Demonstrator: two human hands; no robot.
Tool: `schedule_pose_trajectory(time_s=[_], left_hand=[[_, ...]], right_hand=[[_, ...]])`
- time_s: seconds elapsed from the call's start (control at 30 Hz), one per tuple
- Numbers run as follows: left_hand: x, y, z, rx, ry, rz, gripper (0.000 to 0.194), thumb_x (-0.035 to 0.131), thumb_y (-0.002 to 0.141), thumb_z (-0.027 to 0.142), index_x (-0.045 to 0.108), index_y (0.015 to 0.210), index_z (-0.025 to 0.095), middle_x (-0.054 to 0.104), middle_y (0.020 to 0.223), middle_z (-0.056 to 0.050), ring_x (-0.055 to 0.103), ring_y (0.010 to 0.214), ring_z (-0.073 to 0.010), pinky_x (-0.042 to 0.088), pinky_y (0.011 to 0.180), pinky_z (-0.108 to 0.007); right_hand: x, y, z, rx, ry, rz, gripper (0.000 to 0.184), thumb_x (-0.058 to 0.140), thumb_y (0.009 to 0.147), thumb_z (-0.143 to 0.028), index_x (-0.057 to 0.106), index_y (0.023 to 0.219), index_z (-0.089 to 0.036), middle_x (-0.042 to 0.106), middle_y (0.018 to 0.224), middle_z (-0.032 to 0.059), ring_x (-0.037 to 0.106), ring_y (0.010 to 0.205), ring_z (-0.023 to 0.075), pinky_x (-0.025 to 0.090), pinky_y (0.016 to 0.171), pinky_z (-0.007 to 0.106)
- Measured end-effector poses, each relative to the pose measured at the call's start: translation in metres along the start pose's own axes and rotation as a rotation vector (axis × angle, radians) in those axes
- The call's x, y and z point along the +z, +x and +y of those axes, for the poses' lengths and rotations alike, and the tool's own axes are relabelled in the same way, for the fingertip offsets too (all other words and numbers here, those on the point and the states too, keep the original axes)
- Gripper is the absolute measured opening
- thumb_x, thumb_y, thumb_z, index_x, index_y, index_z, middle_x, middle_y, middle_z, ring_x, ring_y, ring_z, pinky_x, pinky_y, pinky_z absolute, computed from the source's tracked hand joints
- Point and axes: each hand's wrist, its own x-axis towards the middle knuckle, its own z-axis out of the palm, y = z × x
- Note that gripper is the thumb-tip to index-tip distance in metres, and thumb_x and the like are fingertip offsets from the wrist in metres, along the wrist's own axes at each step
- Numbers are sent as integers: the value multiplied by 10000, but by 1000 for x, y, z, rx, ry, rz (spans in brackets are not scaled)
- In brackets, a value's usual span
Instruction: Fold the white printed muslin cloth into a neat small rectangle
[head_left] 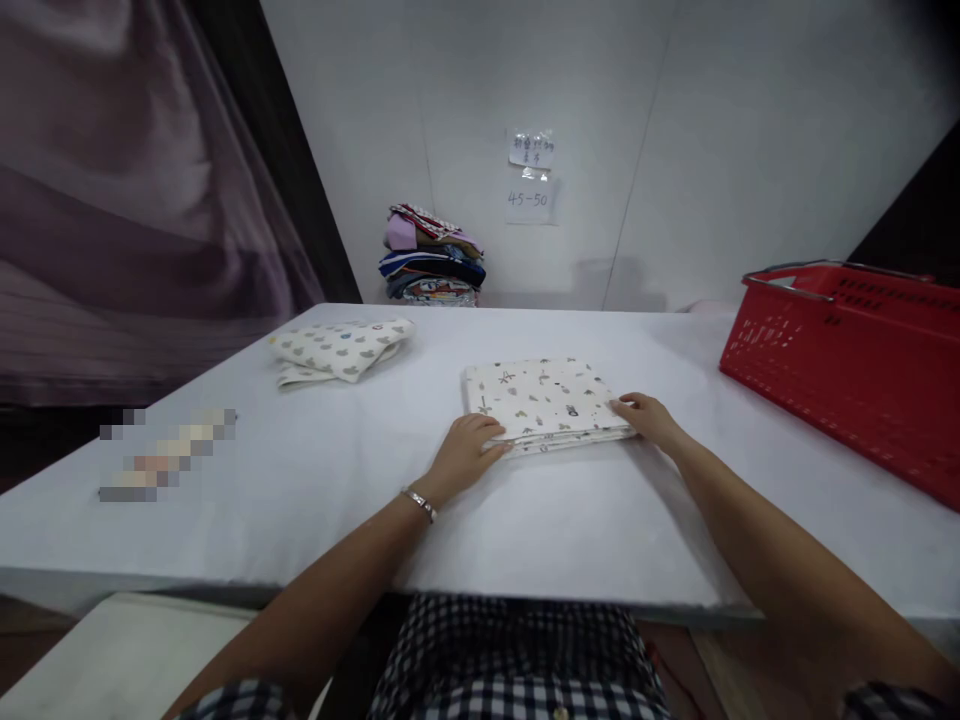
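Note:
A white cloth with small grey and green prints [547, 395] lies folded into a flat, layered rectangle in the middle of the table. My left hand [469, 450] grips its near left corner, thumb below the layers and fingers on top. At the near right corner, my right hand [651, 422] pinches the cloth's edge between thumb and fingers. The folded cloth rests on the table, its stacked layers showing along the near edge. Farther left lies a second white cloth with grey prints [337, 350], loosely folded and apart from both hands.
A red plastic basket [847, 370] with metal handles stands on the right of the white-covered table [315, 520]. A blurred-out flat item [169, 455] lies at the left. Behind the table's far edge rises a stack of folded fabrics [433, 258] against the wall.

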Motion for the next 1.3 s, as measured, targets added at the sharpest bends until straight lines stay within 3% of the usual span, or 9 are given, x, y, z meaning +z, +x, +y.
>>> schedule_pose_trajectory(time_s=[0.13, 0.27, 0.43, 0.57, 0.67, 0.77, 0.97, 1.2, 1.3], left_hand=[[2, -4, 4, -14, 32, 81, 243, 566, 841, 346, 622, 1033, 209, 616, 1077, -47, 523, 1037, -184, 390, 939, -356], [2, -5, 6, -46, 78, 113, 216, 562, 841, 326, 622, 1015, 213, 608, 1032, -53, 523, 999, -197, 411, 898, -371], [3, -5, 4, -11, 133, 71, 211, 554, 841, 329, 621, 1006, 217, 602, 993, -53, 521, 962, -210, 432, 839, -377], [2, -6, 3, 24, 141, 102, 208, 541, 849, 322, 615, 1011, 213, 598, 985, -57, 516, 967, -215, 442, 840, -384], [1, -7, 3, 48, 136, 127, 214, 537, 852, 311, 609, 1022, 203, 590, 992, -65, 511, 969, -214, 448, 856, -379], [2, -8, 3, 31, 129, 140, 202, 526, 857, 308, 610, 1008, 204, 590, 979, -61, 516, 958, -211, 460, 848, -367], [5, -7, 2, 14, 134, 128, 188, 494, 874, 311, 638, 933, 205, 609, 935, -53, 537, 925, -201, 478, 817, -354], [4, -8, 2, 21, 143, 129, 222, 477, 878, 320, 661, 925, 204, 626, 928, -58, 550, 907, -199, 463, 799, -352], [2, -8, 4, 16, 199, 130, 217, 493, 873, 326, 653, 954, 204, 636, 941, -62, 553, 923, -213, 426, 815, -383]], right_hand=[[-3, -20, 6, -316, -18, 191, 424, 450, 836, -519, 632, 1054, -204, 636, 1083, 80, 569, 980, 216, 451, 839, 330], [0, -37, 15, -486, 17, 152, 391, 519, 800, -514, 643, 1048, -239, 603, 1164, 60, 506, 1110, 232, 420, 924, 358], [6, -33, 24, -667, -48, 120, 335, 563, 787, -384, 661, 1071, -235, 587, 1183, 63, 473, 1146, 229, 355, 1013, 364], [-1, -27, 30, -611, -62, 139, 334, 533, 780, -319, 664, 1068, -211, 563, 1208, 73, 500, 1103, 230, 428, 908, 333], [-8, -30, 30, -512, -86, 100, 360, 524, 787, -346, 651, 1095, -209, 597, 1102, 69, 566, 915, 208, 464, 777, 308], [-9, -36, 24, -454, -158, 67, 377, 480, 824, -355, 627, 1146, -227, 626, 971, 48, 574, 825, 189, 447, 790, 304], [3, -34, 19, -394, -259, 188, 366, 408, 870, -288, 600, 1178, -237, 616, 1026, 48, 567, 892, 189, 427, 808, 290], [4, -29, 30, -466, -248, 184, 300, 485, 830, -239, 644, 1084, -230, 619, 961, 52, 581, 812, 183, 458, 746, 313], [4, -34, 27, -556, -257, 263, 289, 503, 822, -251, 650, 1071, -245, 597, 1083, 67, 561, 964, 223, 459, 827, 362]])
